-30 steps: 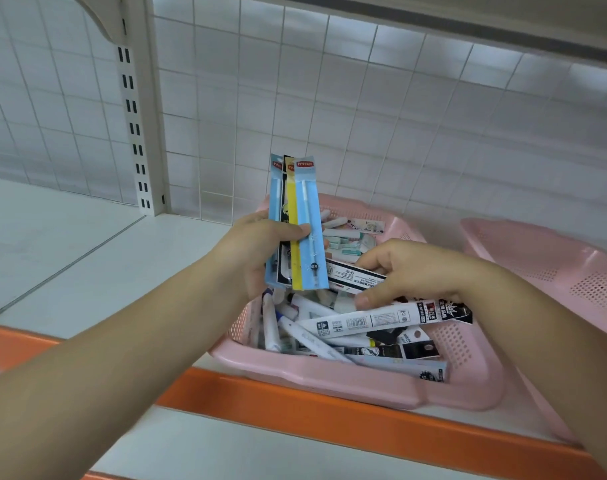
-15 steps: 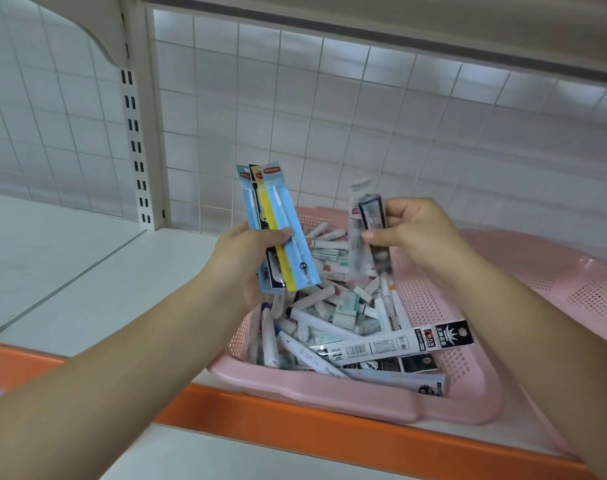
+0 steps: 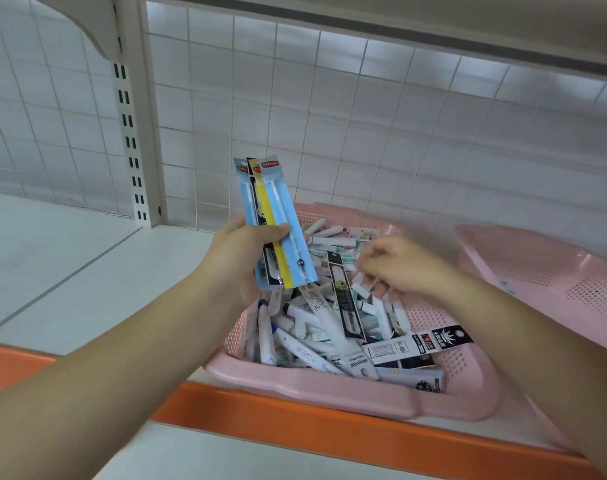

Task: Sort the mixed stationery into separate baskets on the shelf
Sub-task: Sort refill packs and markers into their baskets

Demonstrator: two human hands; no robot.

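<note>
Honestly, you're running a couple of risks right now. Your left hand is gripping a fan of long packets, thumb across the front, holding them upright over the left end of the pink basket. They're splayed rather than squared up, so I'm guessing the outer blue one is the likeliest to go sliding out and dropping back into the pile if that thumb is loosening at all.

Your right hand is curling its fingers down into the pile among the small white pieces. It's blurry though, so I can't tell whether it's actually pinching anything. Digging there, you're risking burying the black packet lying on top, or flicking small bits over the rim. The second basket is sitting just beside it on your right.
</note>
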